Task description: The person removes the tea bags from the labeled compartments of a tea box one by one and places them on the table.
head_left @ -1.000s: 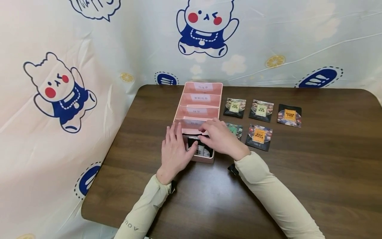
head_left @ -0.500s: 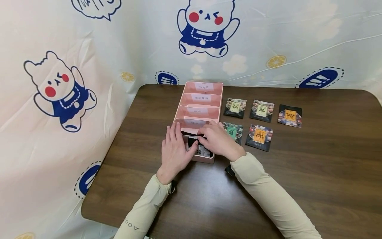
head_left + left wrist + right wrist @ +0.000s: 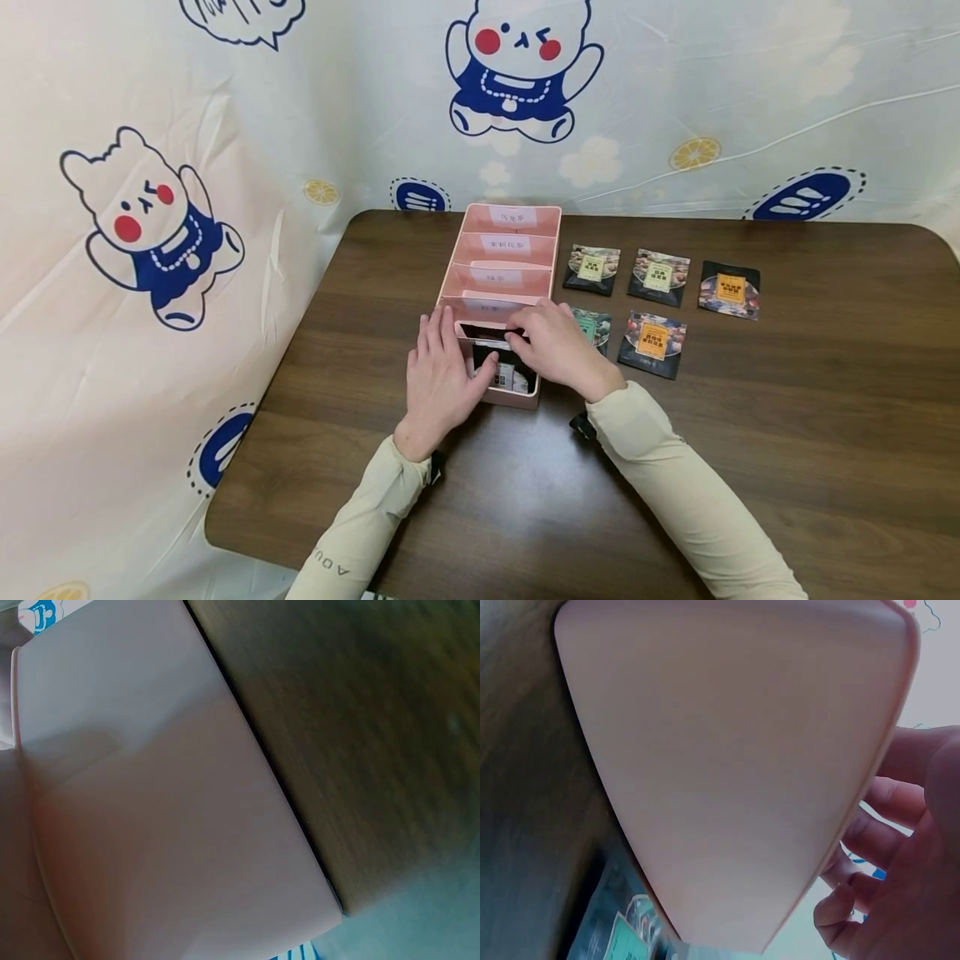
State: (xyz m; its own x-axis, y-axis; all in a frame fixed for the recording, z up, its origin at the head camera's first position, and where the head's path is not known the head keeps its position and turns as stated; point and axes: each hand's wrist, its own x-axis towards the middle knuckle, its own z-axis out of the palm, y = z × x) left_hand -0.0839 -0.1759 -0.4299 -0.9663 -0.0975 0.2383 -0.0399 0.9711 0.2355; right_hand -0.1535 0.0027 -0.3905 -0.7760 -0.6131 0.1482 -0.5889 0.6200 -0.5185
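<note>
A long pink divided box (image 3: 510,400) stands on the table in the head view, with paper labels on its partitions. My left hand (image 3: 440,379) rests along its left side near the front, fingers straight and thumb over the front compartment. A dark tea sachet (image 3: 506,375) stands in that compartment. In the compartment behind it, a black sachet (image 3: 483,332) shows only its top edge. My right hand (image 3: 558,346) reaches over the right rim, its curled thumb and fingers pinching that edge; the fingertips are partly hidden. In the right wrist view, curled fingers (image 3: 885,799) bend over the rim.
Right of the box lie a green-labelled sachet (image 3: 596,329), partly hidden by my right hand, two pale-labelled sachets (image 3: 591,268) and two orange-labelled ones (image 3: 652,343). A patterned cloth (image 3: 637,92) hangs behind the brown table (image 3: 825,417).
My right hand shifts slightly left, then back right at the second compartment. More of the black sachet's top edge shows now. My left hand stays in place.
</note>
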